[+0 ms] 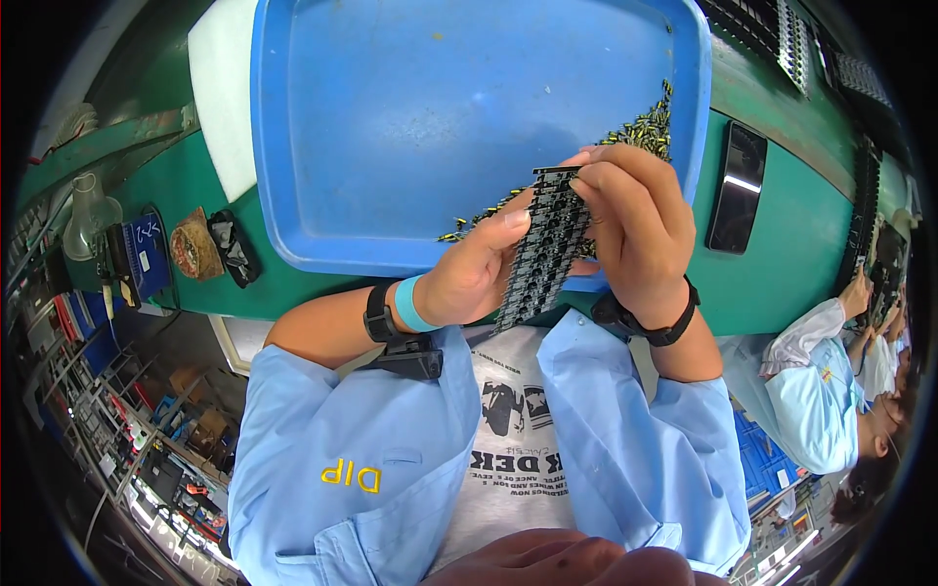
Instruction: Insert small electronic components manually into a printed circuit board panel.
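Evidently, the left hand (pixel 469 269) is pinching the dark board (pixel 549 234) by its left edge, the right hand (pixel 640 220) its upper right. Beyond both, many loose parts (pixel 645 135) are lying unused in the blue tray (pixel 342 257); how much board is filled isn't showing clearly.

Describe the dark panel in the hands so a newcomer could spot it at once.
Find the big blue tray. Across its lower edge, the left hand and right hand hold a long black panel. Rows of small repeated patterns set it apart from the tray's loose yellow-and-black parts.
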The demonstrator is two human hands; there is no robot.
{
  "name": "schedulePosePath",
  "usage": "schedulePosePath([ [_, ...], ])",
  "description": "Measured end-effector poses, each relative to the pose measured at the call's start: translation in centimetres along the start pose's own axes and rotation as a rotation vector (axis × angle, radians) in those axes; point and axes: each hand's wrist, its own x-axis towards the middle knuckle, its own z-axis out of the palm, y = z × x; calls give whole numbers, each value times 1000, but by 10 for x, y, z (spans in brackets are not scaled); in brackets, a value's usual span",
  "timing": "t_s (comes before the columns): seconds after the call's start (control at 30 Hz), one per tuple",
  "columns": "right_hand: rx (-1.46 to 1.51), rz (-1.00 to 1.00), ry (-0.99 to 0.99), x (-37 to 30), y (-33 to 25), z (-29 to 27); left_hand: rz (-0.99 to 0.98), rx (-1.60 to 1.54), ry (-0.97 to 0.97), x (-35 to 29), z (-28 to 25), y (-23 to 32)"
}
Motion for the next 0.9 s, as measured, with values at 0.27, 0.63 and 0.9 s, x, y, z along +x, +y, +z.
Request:
schedulePosePath([
  [0.27, 384, 349, -36, -8, 1, 1, -42, -106, -39, 0, -5, -2],
  [0.63, 944, 701, -15, -12, 1, 2, -63, -63, -21, -1, -10, -6],
  [0.9, 884, 896, -56, -1, -9, -9, -31, -59, -11, 0, -3, -3],
])
